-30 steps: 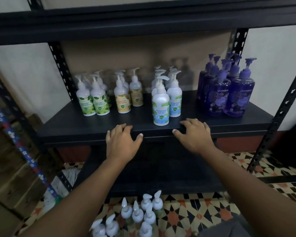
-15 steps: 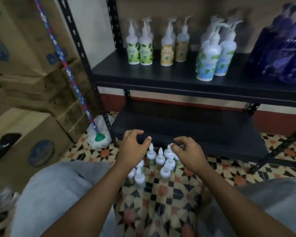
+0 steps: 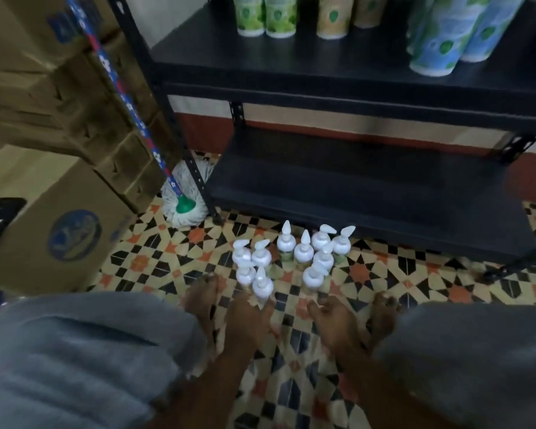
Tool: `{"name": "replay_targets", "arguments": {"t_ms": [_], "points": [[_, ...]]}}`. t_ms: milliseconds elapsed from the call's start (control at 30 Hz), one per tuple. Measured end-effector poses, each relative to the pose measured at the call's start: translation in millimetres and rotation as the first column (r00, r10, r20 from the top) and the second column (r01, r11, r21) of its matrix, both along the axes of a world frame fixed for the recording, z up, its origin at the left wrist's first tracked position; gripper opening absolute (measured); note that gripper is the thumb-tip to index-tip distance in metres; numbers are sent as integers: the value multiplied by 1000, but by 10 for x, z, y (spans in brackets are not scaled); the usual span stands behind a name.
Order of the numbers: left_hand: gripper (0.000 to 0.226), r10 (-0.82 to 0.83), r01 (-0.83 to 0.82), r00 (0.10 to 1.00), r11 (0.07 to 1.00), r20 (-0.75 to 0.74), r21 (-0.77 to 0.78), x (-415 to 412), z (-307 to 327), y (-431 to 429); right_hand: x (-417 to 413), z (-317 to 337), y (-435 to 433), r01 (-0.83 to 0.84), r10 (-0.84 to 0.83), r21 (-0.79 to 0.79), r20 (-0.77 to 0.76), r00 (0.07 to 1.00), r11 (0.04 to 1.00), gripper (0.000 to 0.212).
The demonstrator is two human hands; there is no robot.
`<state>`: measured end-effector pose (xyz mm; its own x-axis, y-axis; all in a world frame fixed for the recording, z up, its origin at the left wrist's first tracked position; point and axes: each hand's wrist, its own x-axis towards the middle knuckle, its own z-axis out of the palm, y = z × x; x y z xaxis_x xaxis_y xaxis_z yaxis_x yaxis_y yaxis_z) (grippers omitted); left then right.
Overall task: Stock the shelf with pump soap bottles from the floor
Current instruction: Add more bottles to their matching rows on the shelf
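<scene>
Drops from the shelf (image 3: 353, 88) edge to the floor pump soap bottles (image 3: 304, 255). Reaches nearest bottle (image 3: 262, 286) with left hand (image 3: 248, 317), cannot tell if gripped; holds right hand (image 3: 334, 320) beside, loose, empty. Begins pickup.

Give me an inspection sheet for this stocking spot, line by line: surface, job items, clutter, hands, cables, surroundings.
Surface: patterned tile floor, with a black metal shelf standing on it.
Job's things: about ten pump soap bottles stand clustered on the floor; stocked bottles with green, yellow and blue labels are on the shelf.
Clutter: mop leaning by the shelf post; cardboard boxes at left.
Grippers: left hand open, fingers at the nearest bottle, contact blurred; right hand open, holding nothing.
Cables: nothing seen.
Surroundings: red-brown wall band behind the shelf; grey-clad knees; bare feet.
</scene>
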<state>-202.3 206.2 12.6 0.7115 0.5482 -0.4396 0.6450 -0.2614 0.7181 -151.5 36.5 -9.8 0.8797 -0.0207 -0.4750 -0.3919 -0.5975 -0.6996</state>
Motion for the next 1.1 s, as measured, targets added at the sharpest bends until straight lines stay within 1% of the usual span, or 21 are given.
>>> {"name": "replay_targets", "arguments": {"t_ms": [33, 67, 100, 133, 200, 233, 267, 300, 367, 467, 533, 567, 633, 733, 767, 833, 900, 967, 1000, 1033, 1100], "points": [[84, 54, -55, 998, 998, -14, -43, 42, -166, 4, 42, -123, 12, 24, -24, -10, -4, 1000, 1000, 33], [79, 66, -73, 995, 992, -69, -104, 87, -293, -11, 94, -207, 37, 54, -54, -11, -17, 998, 998, 35], [73, 80, -91, 993, 986, -85, -138, 126, -389, -16, 154, -325, 54, 85, -85, 9, -15, 996, 996, 38], [74, 121, -130, 990, 981, -74, -144, 188, -457, -28, 219, -428, 71, 102, -101, 29, -25, 995, 994, 41], [104, 175, -175, 985, 981, -3, -83, 300, -771, -52, 342, -672, 104, 135, -136, 72, -3, 991, 988, 46], [114, 195, -194, 981, 979, 8, -64, 326, -1081, -35, 406, -851, 111, 148, -149, 72, 2, 989, 986, 48], [113, 220, -220, 975, 974, -8, -48, 364, -1313, -15, 463, -972, 109, 154, -155, 55, 9, 988, 987, 52], [103, 229, -230, 973, 972, -29, -37, 419, -1461, 6, 516, -1020, 136, 158, -159, 37, 19, 987, 987, 60], [83, 231, -231, 972, 973, -50, 8, 586, -1248, -22, 594, -1059, 201, 156, -156, 5, 31, 987, 988, 79], [71, 244, -243, 965, 970, -100, 19, 704, -1261, -10, 664, -1128, 253, 164, -164, -8, 36, 986, 986, 86], [65, 272, -270, 957, 962, -101, 30, 748, -1306, -1, 724, -1165, 281, 151, -151, -13, 37, 988, 988, 84], [58, 279, -277, 954, 960, -105, 40, 756, -1322, 2, 747, -1232, 276, 138, -137, -12, 34, 990, 990, 81], [45, 272, -265, 956, 962, -109, 71, 776, -1328, 0, 785, -1302, 259, 116, -115, -17, 22, 993, 993, 70], [33, 224, -217, 970, 973, -95, 79, 729, -1307, 17, 761, -1368, 188, 132, -132, -3, 33, 991, 991, 59], [33, 204, -196, 975, 977, -92, 84, 693, -1314, 16, 735, -1369, 153, 133, -133, 1, 53, 990, 991, 57], [43, 186, -181, 980, 980, -66, 80, 615, -1288, 16, 698, -1299, 79, 154, -155, 33, 50, 987, 988, 55], [43, 212, -212, 977, 977, 12, 0, 604, -1093, -4, 687, -841, 95, 168, -169, 68, 13, 986, 984, 45], [42, 200, -198, 978, 979, 63, -42, 638, -720, -49, 665, -465, 62, 196, -202, 89, 67, 977, 977, 24], [45, 195, -190, 976, 980, 96, -58, 663, -533, -63, 662, -267, 42, 210, -223, 118, 106, 969, 971, 19], [48, 195, -186, 971, 980, 141, -73, 697, -368, -71, 666, -63, 28, 207, -227, 148, 134, 965, 967, 19], [51, 184, -166, 962, 981, 203, -102, 800, 65, -79, 704, 329, 32, 165, -208, 217, 190, 959, 962, 33]]}}
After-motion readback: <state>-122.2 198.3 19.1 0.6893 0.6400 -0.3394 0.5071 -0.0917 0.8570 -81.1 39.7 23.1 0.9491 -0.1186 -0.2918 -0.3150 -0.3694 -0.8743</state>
